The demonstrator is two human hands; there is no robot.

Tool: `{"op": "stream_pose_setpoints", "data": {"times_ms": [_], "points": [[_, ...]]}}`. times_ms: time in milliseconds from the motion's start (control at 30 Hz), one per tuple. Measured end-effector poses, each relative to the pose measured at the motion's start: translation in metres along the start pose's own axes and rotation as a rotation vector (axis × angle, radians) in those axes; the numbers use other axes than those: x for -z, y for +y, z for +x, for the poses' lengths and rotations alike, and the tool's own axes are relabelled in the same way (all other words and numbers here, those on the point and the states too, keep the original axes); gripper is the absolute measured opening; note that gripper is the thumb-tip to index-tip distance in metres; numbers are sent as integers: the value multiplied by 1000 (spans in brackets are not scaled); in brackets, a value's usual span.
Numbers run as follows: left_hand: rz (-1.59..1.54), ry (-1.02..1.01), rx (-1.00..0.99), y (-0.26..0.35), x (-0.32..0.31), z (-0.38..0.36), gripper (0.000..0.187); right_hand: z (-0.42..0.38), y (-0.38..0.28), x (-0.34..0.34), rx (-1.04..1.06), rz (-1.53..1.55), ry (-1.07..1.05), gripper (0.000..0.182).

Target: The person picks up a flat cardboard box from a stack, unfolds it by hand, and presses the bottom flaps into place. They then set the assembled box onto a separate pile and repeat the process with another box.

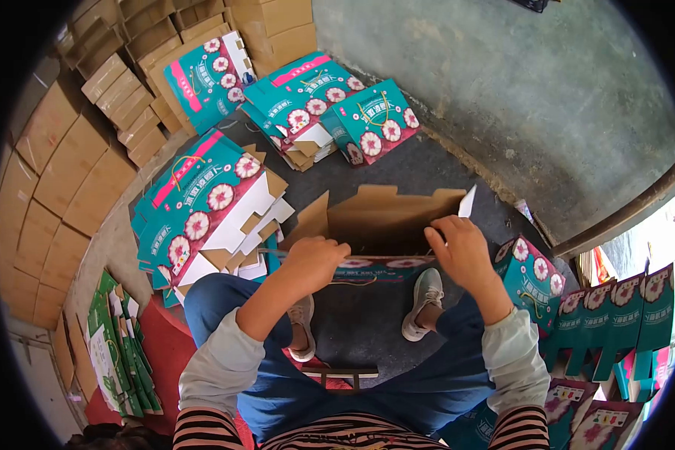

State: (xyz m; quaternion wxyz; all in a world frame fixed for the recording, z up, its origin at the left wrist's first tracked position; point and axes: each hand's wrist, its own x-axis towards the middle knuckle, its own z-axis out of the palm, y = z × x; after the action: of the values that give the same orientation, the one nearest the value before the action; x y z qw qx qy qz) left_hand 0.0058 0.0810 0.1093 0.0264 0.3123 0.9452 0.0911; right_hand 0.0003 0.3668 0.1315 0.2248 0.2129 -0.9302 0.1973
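A printed cardboard gift box [394, 214] stands between my feet, with its open end facing up and its brown inside showing. Teal print with flower pictures covers its outer near side. My left hand [313, 262] is closed on the near rim at the left corner, fingers curled over the edge. At the right end of that rim, my right hand [461, 247] grips the corner, its thumb and fingertips bent over the edge. Flaps stick up along the far side, and a white flap [467, 202] rises by my right hand. The box's bottom is in shadow.
Flattened teal boxes [195, 202] lie stacked at left. More teal boxes [300, 90] are at the back, near a concrete wall [517, 90]. Brown cartons [60, 165] line the left side. Folded teal boxes [611, 315] stand at right, and green packaging [120, 352] lies at lower left.
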Motion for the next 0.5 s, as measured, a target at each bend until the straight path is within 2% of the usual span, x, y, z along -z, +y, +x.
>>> {"op": "stream_pose_setpoints", "data": {"times_ms": [67, 100, 267, 367, 500], "points": [[-74, -113, -12, 4, 7, -4, 13, -3, 20, 0, -202, -95, -195, 22], [-107, -146, -14, 6, 11, -3, 15, -1, 23, 4, -282, -99, -229, 23], [-292, -360, 10, -4, 14, 11, 26, -9, 37, -3, -303, -301, -345, 33], [-260, -339, 10, -6, 14, 14, 31, -5, 34, 7, -417, -429, -374, 36], [-223, -263, 59, -4, 9, 14, 36, 1, 37, 15, -413, -505, -536, 35]]}}
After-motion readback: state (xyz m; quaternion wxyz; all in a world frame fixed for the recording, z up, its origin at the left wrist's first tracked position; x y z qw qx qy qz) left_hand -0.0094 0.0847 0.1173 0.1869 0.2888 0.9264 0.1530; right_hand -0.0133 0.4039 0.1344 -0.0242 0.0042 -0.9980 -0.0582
